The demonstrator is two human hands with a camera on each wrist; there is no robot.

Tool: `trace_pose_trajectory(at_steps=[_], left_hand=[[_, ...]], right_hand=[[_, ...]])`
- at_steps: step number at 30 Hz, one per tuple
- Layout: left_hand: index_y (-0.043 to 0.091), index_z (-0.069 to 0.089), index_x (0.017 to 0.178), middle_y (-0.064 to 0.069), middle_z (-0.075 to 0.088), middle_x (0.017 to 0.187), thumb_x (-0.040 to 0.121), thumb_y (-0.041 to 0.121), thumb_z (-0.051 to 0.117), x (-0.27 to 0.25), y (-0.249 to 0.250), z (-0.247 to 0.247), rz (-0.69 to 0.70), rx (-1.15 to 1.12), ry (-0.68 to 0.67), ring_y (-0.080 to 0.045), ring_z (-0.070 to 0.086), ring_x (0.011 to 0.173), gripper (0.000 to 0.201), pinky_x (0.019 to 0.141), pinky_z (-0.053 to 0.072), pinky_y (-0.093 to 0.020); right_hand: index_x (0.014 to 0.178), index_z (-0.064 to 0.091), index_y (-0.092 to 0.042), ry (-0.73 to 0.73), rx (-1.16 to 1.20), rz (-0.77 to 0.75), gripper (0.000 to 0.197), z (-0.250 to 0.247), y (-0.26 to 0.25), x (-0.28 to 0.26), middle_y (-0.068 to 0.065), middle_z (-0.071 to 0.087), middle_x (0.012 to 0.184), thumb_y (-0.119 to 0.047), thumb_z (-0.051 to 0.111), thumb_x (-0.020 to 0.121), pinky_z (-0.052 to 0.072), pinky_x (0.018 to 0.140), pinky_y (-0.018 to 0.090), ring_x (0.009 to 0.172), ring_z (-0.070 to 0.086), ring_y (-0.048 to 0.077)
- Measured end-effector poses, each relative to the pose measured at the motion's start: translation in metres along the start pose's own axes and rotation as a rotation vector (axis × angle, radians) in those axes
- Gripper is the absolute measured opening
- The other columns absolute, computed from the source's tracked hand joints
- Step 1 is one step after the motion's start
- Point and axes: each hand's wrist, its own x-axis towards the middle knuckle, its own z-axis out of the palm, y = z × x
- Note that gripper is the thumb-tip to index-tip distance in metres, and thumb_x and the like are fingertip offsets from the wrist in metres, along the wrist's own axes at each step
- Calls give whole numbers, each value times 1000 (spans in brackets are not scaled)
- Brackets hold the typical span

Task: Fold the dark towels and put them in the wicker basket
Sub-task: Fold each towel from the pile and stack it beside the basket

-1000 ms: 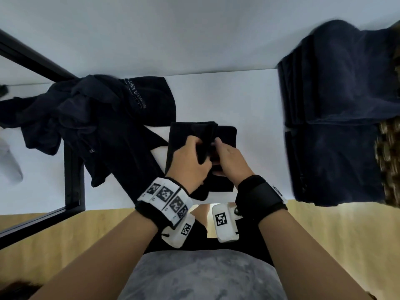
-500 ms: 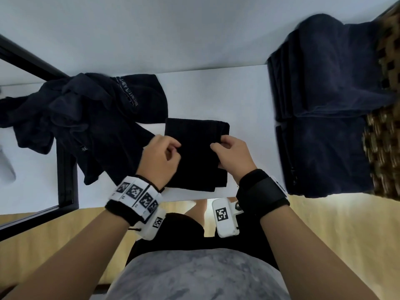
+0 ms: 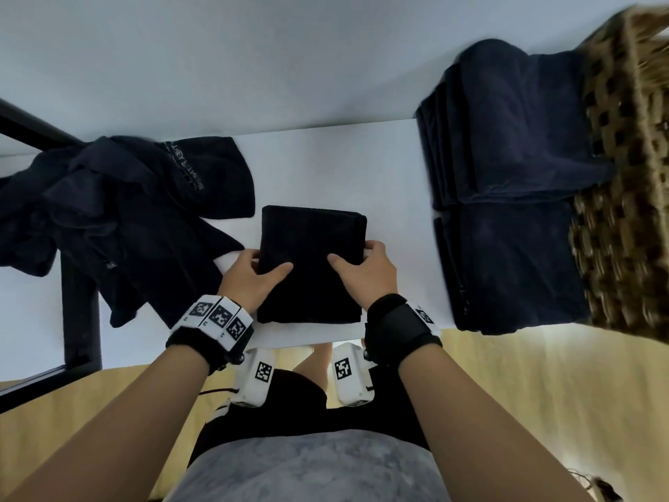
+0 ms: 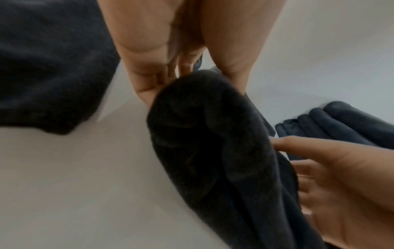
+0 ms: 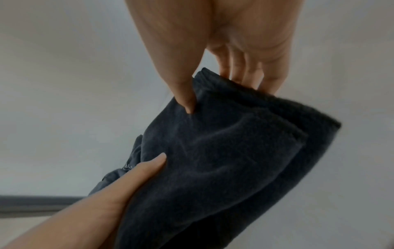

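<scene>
Head view: I pinch the folded towel by both sides, left hand and right hand, thumbs on top, fingers beneath, ready for the wicker basket at the counter's right edge.

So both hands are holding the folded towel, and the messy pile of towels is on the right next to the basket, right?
Not quite. Both hands, left and right, do hold the folded towel, but the messy pile is on the left. Beside the basket lie folded towels. The head view shows it.
</scene>
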Motion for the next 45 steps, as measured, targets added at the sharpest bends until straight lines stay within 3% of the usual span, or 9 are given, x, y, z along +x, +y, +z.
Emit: trace_pose_trajectory(at_steps=[6, 13, 18, 24, 27, 30, 33, 40, 45], left_hand=[[17, 55, 120, 1, 66, 106, 78, 42, 77, -7, 26, -2, 34, -50, -145, -15, 65, 96, 54, 87, 54, -32], [35, 52, 111, 21, 62, 99, 80, 58, 65, -64, 102, 24, 386, -1, -233, 2, 62, 86, 41, 68, 50, -16], [23, 59, 114, -3, 71, 101, 87, 39, 67, -104, 154, 85, 382, -181, -477, -24, 73, 73, 32, 70, 61, -42], [26, 58, 107, -2, 69, 102, 84, 40, 71, -118, 181, 157, 352, -221, -407, -19, 72, 79, 29, 68, 62, -40], [18, 49, 123, -9, 63, 108, 83, 36, 74, -115, 183, 181, 254, -276, -326, -24, 70, 87, 50, 66, 62, -40], [34, 32, 140, -1, 62, 108, 82, 42, 73, -112, 175, 194, 302, -209, -184, -21, 68, 90, 71, 67, 62, -37], [50, 16, 147, 7, 60, 101, 88, 40, 67, -116, 168, 201, 499, -87, -11, -14, 65, 77, 78, 73, 58, -31], [39, 18, 152, -11, 53, 98, 99, 41, 48, -119, 178, 200, 553, 255, -30, -27, 59, 83, 61, 82, 51, -35], [39, 38, 144, 4, 59, 100, 98, 43, 50, -123, 175, 155, 472, 31, -56, -13, 68, 68, 48, 66, 58, -25]], right_hand=[[93, 63, -27, -121, 78, 40, 22, -23, -12, -9, -5, 70, 99, -37, 76, 77, 56, 90, 33, 97, 67, 17], [104, 57, -27, 188, -19, -194, 38, -146, -17, -51, -22, 61, 87, -43, 77, 76, 40, 59, -1, 74, 56, -16], [126, 53, -23, 336, -111, -203, 49, -238, -2, -60, -4, 62, 117, -35, 74, 84, 36, 86, 13, 109, 56, 11], [137, 44, -20, 368, -194, -244, 51, -288, 24, -51, 6, 62, 123, -25, 65, 90, 35, 86, 17, 117, 57, 26], [147, 35, -12, 300, -423, -340, 61, -285, 30, -47, 15, 46, 144, -18, 60, 92, 32, 106, 26, 131, 46, 28], [145, 42, -13, 360, -627, -460, 55, -275, 42, -49, 12, 32, 153, -15, 57, 92, 25, 112, 26, 138, 35, 25], [149, 36, -14, 191, -611, -465, 57, -270, 52, -47, 7, 26, 156, -16, 55, 95, 29, 112, 26, 140, 33, 22], [154, 17, -7, 0, -592, -343, 72, -278, 38, -39, 17, 22, 152, -13, 56, 93, 27, 110, 26, 137, 35, 30], [141, 42, -11, 28, -628, -501, 50, -255, -2, -53, 11, 36, 142, -20, 55, 93, 44, 95, 32, 117, 54, 29]])
